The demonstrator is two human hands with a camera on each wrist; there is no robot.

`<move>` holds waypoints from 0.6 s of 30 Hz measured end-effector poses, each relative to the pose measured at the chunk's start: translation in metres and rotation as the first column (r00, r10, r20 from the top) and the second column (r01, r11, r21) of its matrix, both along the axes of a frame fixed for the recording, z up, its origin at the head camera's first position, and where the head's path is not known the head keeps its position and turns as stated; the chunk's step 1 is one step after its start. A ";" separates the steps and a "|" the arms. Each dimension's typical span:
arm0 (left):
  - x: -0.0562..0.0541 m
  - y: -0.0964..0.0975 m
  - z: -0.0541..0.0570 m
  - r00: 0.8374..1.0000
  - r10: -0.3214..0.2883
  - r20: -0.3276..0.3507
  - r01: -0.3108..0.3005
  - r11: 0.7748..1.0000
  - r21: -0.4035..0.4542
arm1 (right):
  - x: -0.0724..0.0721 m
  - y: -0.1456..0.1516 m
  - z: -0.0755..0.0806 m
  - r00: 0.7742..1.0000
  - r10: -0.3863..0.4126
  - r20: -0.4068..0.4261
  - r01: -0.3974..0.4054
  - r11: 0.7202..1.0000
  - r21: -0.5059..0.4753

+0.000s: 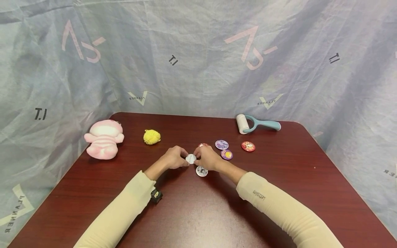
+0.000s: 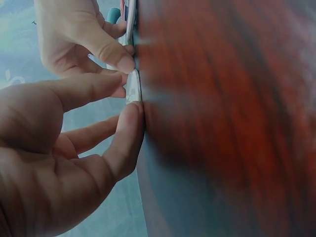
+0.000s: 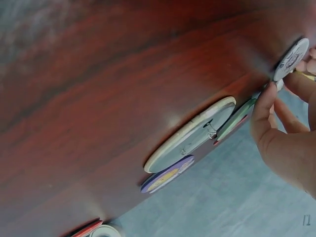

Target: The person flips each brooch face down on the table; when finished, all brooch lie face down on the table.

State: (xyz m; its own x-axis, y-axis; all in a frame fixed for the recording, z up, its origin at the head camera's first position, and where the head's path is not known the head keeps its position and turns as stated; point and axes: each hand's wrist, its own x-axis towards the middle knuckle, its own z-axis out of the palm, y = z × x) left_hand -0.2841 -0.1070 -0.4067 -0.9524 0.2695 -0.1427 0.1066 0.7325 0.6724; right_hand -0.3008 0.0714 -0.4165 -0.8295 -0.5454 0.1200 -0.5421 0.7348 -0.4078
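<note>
A white round pin badge (image 1: 191,158) lies low over the table between the two hands. My left hand (image 1: 174,157) pinches its left side with thumb and finger. From the opposite side, the fingers of my right hand (image 1: 208,158) grip the same badge. In the left wrist view the badge (image 2: 134,89) appears nearly edge-on, with fingertips at both ends. Just below the right hand is a white badge with a black drawing (image 1: 202,171). A red badge (image 1: 203,145) is partly covered behind that hand.
To the right lie a lilac badge (image 1: 221,144), a purple-and-yellow badge (image 1: 226,154) and a red-and-yellow badge (image 1: 248,146). A lint roller (image 1: 258,124) is at the back right. Yellow yarn (image 1: 152,136) and a pink plush toy (image 1: 104,139) are left. A black object (image 1: 156,196) sits by the left sleeve.
</note>
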 end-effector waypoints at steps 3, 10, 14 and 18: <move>0.000 0.000 -0.001 1.000 -0.002 -0.003 0.002 1.000 0.005 | 0.000 0.001 -0.001 1.000 0.000 -0.014 -0.001 1.000 -0.010; 0.001 -0.001 -0.001 1.000 -0.016 -0.025 0.016 1.000 -0.011 | 0.004 0.005 0.003 1.000 0.002 -0.020 -0.003 0.999 -0.043; 0.003 -0.002 0.001 0.997 -0.045 -0.070 0.041 0.997 -0.061 | 0.009 0.011 0.008 1.000 -0.012 -0.010 0.011 0.998 -0.063; 0.006 -0.002 0.005 0.995 -0.059 -0.074 0.055 0.997 -0.063 | 0.015 0.018 0.016 0.998 -0.026 0.050 0.030 0.995 -0.090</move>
